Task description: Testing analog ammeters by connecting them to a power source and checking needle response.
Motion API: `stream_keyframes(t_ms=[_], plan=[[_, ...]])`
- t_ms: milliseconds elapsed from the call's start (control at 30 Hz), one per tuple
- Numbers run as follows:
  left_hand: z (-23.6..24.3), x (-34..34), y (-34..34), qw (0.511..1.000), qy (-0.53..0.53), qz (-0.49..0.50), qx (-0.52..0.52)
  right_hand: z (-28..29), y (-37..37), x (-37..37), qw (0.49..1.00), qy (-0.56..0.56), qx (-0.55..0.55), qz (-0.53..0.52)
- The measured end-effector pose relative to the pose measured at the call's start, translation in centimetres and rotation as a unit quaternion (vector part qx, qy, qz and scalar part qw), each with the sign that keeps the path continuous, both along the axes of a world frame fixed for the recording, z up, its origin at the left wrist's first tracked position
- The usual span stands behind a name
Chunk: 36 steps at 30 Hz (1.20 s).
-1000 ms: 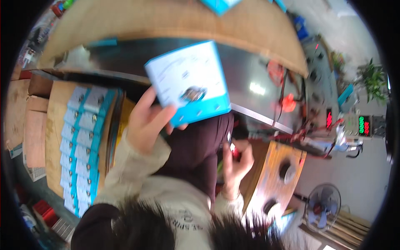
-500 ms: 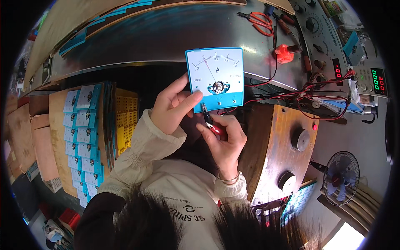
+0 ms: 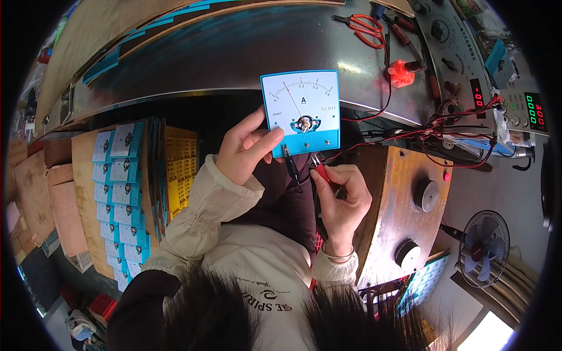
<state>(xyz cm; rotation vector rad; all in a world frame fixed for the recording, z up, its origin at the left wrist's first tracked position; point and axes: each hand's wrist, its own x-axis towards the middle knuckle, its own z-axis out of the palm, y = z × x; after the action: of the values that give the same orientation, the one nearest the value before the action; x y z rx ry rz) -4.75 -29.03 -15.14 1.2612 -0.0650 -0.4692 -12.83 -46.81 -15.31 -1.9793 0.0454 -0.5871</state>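
Square analog meter with a white dial face and blue casing [image 3: 301, 108]: held up face-on above the person's lap, just off the front edge of the grey metal bench [image 3: 234, 65]. Pointer rests toward the left part of the scale, as it did half a second ago; meter position nearly unchanged.

Left hand [image 3: 237, 159]: gripping the meter at its lower left corner, thumb on the front, fingers behind.

Black-sleeved metal test clip [image 3: 292, 168]: at the lower left terminal, hanging below the casing. In the earlier frame the right hand was at this clip; now it is free of it and has shifted to the right.

Right hand [image 3: 346, 198]: closed on a red-sleeved metal test clip [image 3: 322, 172] between thumb and fingers. Clip tip points up, near the meter's lower edge, between the middle and right terminals; contact cannot be told.

Right of the hands: tangled red and black leads [image 3: 436, 124]; below them, a wooden box with two round dark knobs [image 3: 401, 219]. On the bench: red-handled pliers [image 3: 367, 34].

Left side: a wooden board [image 3: 82, 205] carrying two columns of similar blue-and-white meters [image 3: 124, 193], beside a yellow perforated plastic crate [image 3: 181, 169].
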Motion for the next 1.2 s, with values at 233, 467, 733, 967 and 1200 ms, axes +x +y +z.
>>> stream_keyframes(t_ms=[233,467,733,967,1200], plan=[[0.7,0.0,0.4,1.0,-0.015,0.001,-0.016,-0.6,2.5,1.5,0.997,0.026,0.034,-0.061],[0.4,-0.6,0.6,1.0,0.01,-0.004,-0.001,0.6,2.2,0.6,0.997,0.003,-0.038,-0.064],[0.7,-5.8,-7.5,0.984,-0.118,-0.135,-0.014,-0.3,-4.2,-3.2,0.992,0.07,-0.027,-0.104],[-1.7,-7.2,-10.9,0.94,-0.123,-0.3,0.102,-2.4,-22.4,-20.2,0.789,0.144,-0.123,-0.584],[-0.3,-6.4,-12.8,0.919,-0.146,-0.337,0.141,-5.8,-29.5,-28.1,0.646,0.166,-0.184,-0.722]])
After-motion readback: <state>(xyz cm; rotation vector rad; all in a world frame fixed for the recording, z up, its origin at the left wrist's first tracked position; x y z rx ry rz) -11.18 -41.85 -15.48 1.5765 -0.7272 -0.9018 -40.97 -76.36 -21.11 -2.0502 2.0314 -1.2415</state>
